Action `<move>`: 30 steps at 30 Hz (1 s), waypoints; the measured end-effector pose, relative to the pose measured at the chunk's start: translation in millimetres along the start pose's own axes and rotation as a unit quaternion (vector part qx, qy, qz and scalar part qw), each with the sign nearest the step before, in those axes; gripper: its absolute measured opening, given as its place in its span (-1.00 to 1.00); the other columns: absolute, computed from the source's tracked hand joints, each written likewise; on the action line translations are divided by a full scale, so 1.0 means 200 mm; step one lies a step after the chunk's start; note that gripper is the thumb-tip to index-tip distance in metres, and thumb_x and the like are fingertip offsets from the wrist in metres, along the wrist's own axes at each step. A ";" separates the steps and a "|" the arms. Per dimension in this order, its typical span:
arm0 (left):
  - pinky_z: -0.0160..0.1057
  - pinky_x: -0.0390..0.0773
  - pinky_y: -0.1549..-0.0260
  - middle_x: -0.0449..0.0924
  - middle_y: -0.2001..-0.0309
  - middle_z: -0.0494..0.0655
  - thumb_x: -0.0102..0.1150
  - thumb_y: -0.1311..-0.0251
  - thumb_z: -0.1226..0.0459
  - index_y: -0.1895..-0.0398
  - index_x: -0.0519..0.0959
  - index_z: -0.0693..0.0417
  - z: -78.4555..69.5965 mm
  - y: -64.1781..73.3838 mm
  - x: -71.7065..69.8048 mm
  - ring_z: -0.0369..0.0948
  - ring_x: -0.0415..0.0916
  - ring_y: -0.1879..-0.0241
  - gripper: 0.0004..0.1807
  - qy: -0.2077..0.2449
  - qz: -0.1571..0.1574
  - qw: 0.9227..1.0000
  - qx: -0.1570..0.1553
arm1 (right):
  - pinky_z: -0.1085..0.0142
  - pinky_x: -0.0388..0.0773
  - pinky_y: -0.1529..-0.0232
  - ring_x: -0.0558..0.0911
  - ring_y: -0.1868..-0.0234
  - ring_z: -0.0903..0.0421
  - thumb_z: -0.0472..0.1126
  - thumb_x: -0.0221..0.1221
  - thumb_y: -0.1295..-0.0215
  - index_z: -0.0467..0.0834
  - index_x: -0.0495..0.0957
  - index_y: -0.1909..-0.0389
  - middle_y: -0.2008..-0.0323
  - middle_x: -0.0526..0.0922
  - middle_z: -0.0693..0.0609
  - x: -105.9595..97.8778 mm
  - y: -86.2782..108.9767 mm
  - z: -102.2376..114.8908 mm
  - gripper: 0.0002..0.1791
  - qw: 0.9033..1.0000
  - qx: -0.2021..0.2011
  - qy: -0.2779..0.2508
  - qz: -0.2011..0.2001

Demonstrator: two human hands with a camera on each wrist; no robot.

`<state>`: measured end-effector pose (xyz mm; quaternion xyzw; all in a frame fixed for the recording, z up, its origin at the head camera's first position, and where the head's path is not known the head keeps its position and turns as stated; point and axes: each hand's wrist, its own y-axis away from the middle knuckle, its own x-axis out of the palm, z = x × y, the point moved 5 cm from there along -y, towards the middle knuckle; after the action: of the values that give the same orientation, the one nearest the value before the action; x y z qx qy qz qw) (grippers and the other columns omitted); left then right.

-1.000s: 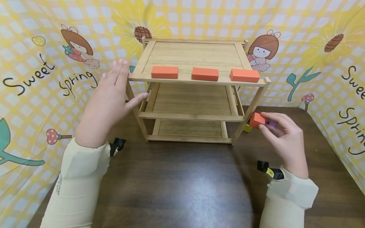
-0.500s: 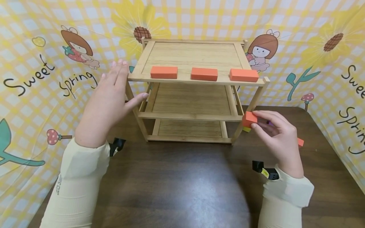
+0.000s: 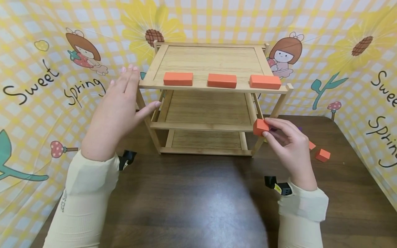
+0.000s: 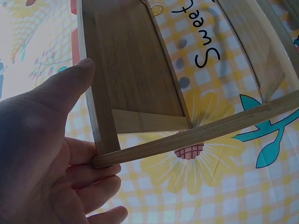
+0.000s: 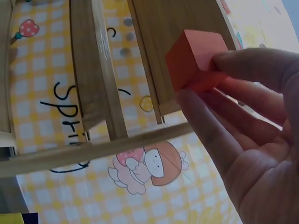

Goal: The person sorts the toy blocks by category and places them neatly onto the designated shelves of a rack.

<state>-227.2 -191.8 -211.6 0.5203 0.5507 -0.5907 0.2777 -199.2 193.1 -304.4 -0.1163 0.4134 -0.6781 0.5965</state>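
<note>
My right hand (image 3: 291, 146) pinches an orange wooden block (image 3: 260, 127) between thumb and fingers, in front of the right front post of a three-tier wooden rack (image 3: 211, 126). In the right wrist view the block (image 5: 187, 63) is held at its sides and lies tilted. My left hand (image 3: 113, 112) rests at the rack's upper left front corner with fingers stretched out. Its thumb (image 4: 77, 77) lies along the front rail in the left wrist view. Along the top shelf's front edge lie a left block (image 3: 178, 79), a middle block (image 3: 221, 81) and a right block (image 3: 265, 82), all orange.
Loose orange blocks, one of them a small piece (image 3: 323, 155), lie on the dark table (image 3: 192, 199) beyond my right hand. A yellow block (image 5: 10, 218) shows low in the right wrist view. A yellow checked cloth (image 3: 341, 20) surrounds the table's back and sides.
My right hand has moved left with the orange block, from right of the rack's post to in front of it. Small orange pieces behind that hand have come into view. My left hand stays put.
</note>
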 end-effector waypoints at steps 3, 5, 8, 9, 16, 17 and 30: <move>0.18 -0.15 -0.50 -0.16 -0.61 0.22 0.14 -0.38 -0.16 -0.62 -0.11 0.27 0.00 0.00 0.00 0.09 -0.26 -0.60 0.04 0.001 0.002 1.000 0.000 | 0.57 0.56 -0.01 0.63 0.00 0.33 -0.64 0.33 -0.11 -0.40 0.67 -0.02 0.01 0.69 -0.24 0.02 0.00 0.00 -0.59 1.000 -0.009 0.020 0.001; 0.18 -0.15 -0.50 -0.17 -0.61 0.22 0.15 -0.38 -0.16 -0.62 -0.11 0.27 0.00 -0.01 0.00 0.09 -0.26 -0.60 0.05 0.001 0.003 1.000 0.000 | 0.60 0.54 0.00 0.62 0.02 0.34 -0.61 0.34 -0.12 -0.39 0.67 -0.02 0.01 0.70 -0.24 0.04 0.00 0.00 -0.60 0.999 -0.012 0.035 0.001; 0.19 -0.15 -0.50 -0.17 -0.61 0.22 0.15 -0.38 -0.15 -0.62 -0.11 0.27 0.00 -0.01 0.00 0.09 -0.26 -0.60 0.05 0.000 0.004 1.000 0.000 | 0.63 0.52 0.00 0.60 0.05 0.33 -0.57 0.34 -0.16 -0.39 0.67 -0.04 0.00 0.70 -0.23 0.05 -0.01 0.00 -0.62 0.998 -0.008 0.054 -0.005; 0.19 -0.15 -0.50 -0.17 -0.61 0.22 0.15 -0.38 -0.15 -0.62 -0.11 0.27 0.00 -0.01 0.00 0.09 -0.26 -0.60 0.05 0.000 0.004 1.000 0.001 | 0.63 0.52 0.00 0.60 0.05 0.32 -0.55 0.34 -0.18 -0.38 0.67 -0.04 -0.01 0.70 -0.23 0.06 -0.01 0.00 -0.62 0.998 -0.006 0.059 -0.008; 0.20 -0.12 -0.50 -0.15 -0.61 0.22 0.15 -0.39 -0.15 -0.62 -0.11 0.27 -0.01 -0.01 0.00 0.09 -0.24 -0.59 0.04 0.001 -0.002 1.000 0.004 | 0.62 0.50 -0.04 0.63 -0.04 0.03 -0.51 0.29 -0.26 -0.38 0.63 -0.11 -0.07 0.67 -0.24 0.10 -0.01 -0.02 -0.62 0.997 0.006 0.079 -0.023; 0.20 -0.12 -0.50 -0.15 -0.61 0.22 0.14 -0.39 -0.16 -0.62 -0.11 0.27 -0.01 -0.01 0.00 0.09 -0.24 -0.59 0.04 0.001 -0.002 1.000 0.005 | 0.63 0.49 -0.04 0.64 -0.04 -0.01 -0.52 0.29 -0.26 -0.38 0.63 -0.11 -0.08 0.66 -0.25 0.11 -0.01 -0.02 -0.62 0.996 0.007 0.082 -0.023; 0.19 -0.13 -0.50 -0.16 -0.61 0.22 0.13 -0.40 -0.15 -0.62 -0.11 0.28 0.00 0.00 0.00 0.09 -0.25 -0.60 0.04 0.000 -0.001 1.000 0.003 | 0.57 0.50 -0.09 0.63 -0.12 -0.22 -0.57 0.23 -0.28 -0.44 0.60 -0.10 -0.09 0.62 -0.32 0.21 -0.01 -0.05 -0.64 0.995 -0.011 0.099 -0.006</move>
<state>-227.3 -191.3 -211.8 0.5206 0.5497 -0.5924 0.2755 -218.2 158.9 -322.7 -0.0573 0.4772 -0.6854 0.5469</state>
